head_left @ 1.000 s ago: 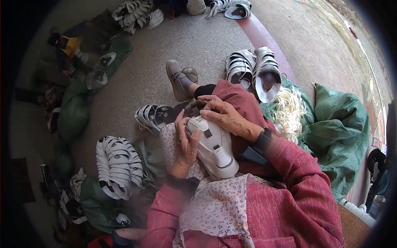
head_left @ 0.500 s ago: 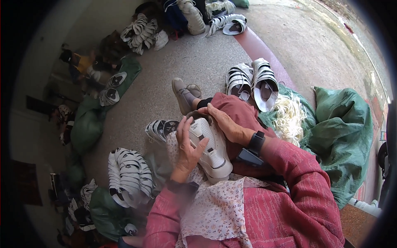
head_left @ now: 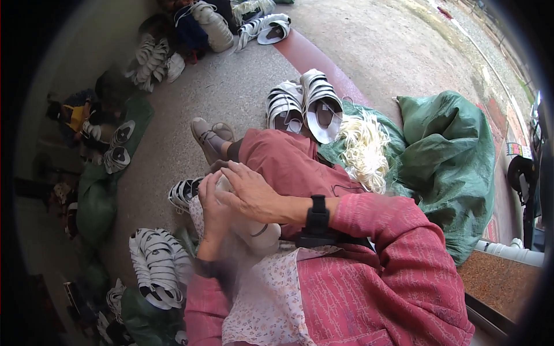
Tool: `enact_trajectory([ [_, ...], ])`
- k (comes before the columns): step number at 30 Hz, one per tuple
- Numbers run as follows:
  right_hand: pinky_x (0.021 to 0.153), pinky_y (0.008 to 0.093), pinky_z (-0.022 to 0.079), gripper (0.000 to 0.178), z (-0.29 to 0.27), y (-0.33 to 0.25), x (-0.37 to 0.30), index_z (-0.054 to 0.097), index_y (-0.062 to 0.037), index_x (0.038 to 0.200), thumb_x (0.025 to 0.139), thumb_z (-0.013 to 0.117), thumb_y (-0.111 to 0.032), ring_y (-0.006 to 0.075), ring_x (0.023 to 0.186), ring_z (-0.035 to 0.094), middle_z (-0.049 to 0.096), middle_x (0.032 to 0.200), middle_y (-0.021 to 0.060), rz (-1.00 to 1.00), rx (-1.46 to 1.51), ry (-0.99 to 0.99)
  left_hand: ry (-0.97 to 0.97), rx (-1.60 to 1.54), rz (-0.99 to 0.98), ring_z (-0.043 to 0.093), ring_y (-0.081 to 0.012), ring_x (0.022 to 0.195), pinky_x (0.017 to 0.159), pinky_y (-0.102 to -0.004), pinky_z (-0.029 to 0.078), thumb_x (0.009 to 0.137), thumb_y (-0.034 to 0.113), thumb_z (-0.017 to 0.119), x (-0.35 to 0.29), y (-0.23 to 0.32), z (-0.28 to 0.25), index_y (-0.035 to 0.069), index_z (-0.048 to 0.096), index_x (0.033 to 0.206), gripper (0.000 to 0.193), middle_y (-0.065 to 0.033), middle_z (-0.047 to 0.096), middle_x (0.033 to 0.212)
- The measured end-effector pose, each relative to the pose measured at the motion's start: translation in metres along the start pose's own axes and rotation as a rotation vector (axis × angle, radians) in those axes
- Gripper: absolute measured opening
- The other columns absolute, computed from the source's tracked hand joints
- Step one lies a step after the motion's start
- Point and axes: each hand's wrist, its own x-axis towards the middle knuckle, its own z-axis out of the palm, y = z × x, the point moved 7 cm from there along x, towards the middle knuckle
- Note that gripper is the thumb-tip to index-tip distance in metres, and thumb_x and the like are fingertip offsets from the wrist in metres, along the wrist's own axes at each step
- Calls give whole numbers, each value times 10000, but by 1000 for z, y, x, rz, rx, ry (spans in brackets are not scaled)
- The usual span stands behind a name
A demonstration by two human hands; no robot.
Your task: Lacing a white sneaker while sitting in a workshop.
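Speckled grey floor (head_left: 190, 92); off-white shoe (head_left: 265, 241), dark-striped end, partly behind fingers (head_left: 241, 175); cannot tell if clamped.

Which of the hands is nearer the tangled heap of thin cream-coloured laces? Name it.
Right. The right hand is over the white shoe, left of the laces; the left hand is at the shoe's left side, farther from them.

Pretty clearly a makeshift shoe workshop, open to the outdoors on the right: 2 nested stacks of white shoe uppers (head_left: 323, 92), a heap of cream laces (head_left: 367, 151), a big green sack (head_left: 447, 147) (plus a co-worker in yellow (head_left: 75, 117)).
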Motion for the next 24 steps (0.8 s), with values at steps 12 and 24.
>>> enact_trajectory([
  [12, 928, 285, 486, 369, -134, -230, -45, 545, 13, 1273, 1089, 429, -285, 169, 1040, 593, 618, 1091, 119, 219, 1538, -1058, -41, 220, -40, 424, -332, 1318, 1124, -442, 294, 862, 314, 638, 14, 50, 2, 68, 493, 1407, 615, -134, 489, 1438],
  [24, 811, 314, 516, 274, -145, -180, -13, 680, 45, 1009, 1031, 571, -205, 200, 849, 661, 671, 903, 163, -241, 1394, -776, 47, 225, 24, 461, -348, 1275, 1090, -478, 326, 846, 264, 645, 6, 31, -4, 61, 514, 1377, 583, -137, 538, 1368],
])
